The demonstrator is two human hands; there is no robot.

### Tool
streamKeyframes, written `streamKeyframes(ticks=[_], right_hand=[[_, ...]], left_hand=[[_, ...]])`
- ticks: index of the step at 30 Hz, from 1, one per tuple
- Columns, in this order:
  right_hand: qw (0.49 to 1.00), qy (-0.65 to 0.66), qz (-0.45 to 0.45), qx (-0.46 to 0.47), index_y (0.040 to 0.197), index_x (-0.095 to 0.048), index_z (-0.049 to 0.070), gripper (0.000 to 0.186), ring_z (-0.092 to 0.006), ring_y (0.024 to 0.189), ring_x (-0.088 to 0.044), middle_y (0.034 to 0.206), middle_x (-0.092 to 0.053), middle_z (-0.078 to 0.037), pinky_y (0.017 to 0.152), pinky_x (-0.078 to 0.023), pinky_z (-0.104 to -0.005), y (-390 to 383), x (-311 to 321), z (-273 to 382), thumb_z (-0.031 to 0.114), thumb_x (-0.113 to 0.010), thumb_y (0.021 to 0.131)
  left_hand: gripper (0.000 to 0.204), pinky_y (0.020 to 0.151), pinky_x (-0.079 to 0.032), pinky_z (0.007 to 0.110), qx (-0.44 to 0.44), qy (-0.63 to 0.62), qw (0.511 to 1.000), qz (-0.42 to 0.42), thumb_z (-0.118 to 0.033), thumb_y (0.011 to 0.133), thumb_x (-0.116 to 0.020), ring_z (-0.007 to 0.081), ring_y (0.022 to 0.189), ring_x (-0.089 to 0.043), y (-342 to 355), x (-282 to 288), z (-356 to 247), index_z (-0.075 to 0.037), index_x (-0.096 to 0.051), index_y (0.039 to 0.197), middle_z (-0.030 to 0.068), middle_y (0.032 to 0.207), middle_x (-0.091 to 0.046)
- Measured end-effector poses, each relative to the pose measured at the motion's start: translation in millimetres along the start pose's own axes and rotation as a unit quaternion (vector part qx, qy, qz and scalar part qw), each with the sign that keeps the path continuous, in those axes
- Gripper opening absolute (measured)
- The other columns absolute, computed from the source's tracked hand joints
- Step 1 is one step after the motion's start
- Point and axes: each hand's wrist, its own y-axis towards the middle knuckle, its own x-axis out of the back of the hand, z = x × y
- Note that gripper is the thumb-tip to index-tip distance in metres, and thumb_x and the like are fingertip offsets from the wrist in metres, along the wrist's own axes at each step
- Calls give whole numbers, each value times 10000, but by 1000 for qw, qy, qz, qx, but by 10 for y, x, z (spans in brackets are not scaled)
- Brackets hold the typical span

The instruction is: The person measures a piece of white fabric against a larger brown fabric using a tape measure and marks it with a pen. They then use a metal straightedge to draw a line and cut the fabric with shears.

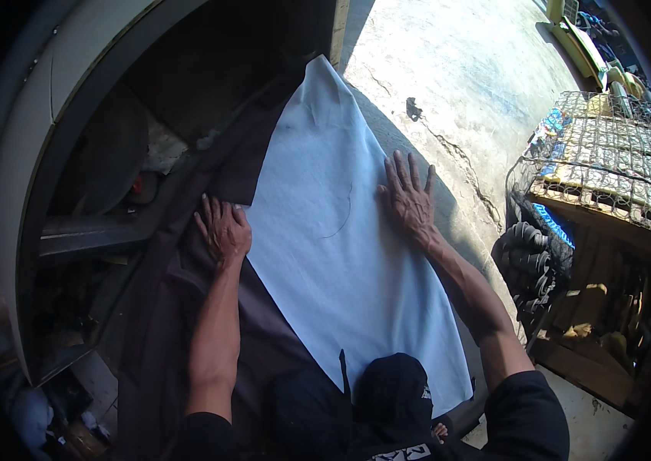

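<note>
A large sheet of flexible material spreads over my lap, with a pale blue face (318,169) and a dark brown part (164,307) on its left. From here I cannot tell whether these are two sides of one folded piece. My left hand (225,230) rests on the dark part, fingers apart, its thumb by the blue edge. On the right edge of the blue face lies my right hand (410,200), flat with its fingers spread. A thin curved dark line (343,221) crosses the blue face between my hands. Neither hand grips anything visible.
A pale curved panel (22,215) with a dark interior stands at the left. Sunlit cracked concrete (448,69) stretches ahead. At the right, a wire mesh cage (609,154) sits above a wooden rack (594,315), beside dark rounded objects (525,261).
</note>
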Motion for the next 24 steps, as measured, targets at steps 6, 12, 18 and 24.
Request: streamKeyframes(ticks=[6,12,18,24], right_hand=[[978,118,68,161,1590,-306,279,649,-212,1559,-150,1678,-226,13,1278,-26,-504,211,119,336,614,-276,1035],[965,237,-4,107,1516,-428,138,537,-339,1493,-317,1593,-378,-151,1230,-204,-544,-171,332,899,381,-471,1039],[960,177,169,134,1548,-408,288,568,-260,1535,-246,1649,-305,-40,1254,-124,-548,-1768,313,338,532,-410,1035],[992,98,77,-30,1580,-349,273,642,-237,1556,-176,1668,-263,-35,1260,-25,-523,-1678,-77,-470,543,-427,1003]], left_hand=[[480,1238,-172,545,6,-38,999,10,-319,1052,-322,282,1524,-263,135,-11,-6,-31,-621,1293,135,1546,-452],[535,1190,-244,591,-24,-175,981,-75,-213,980,-514,402,1510,-257,-589,186,-332,-18,-462,1475,218,1598,-347],[681,1213,-118,644,-159,-60,983,64,-355,968,-540,351,1544,-193,-1932,223,-317,-219,-319,1598,108,1673,-234],[695,1218,-93,637,-176,-61,980,75,-348,953,-531,361,1549,-156,-1987,197,-430,-208,-314,1598,102,1682,-201]])
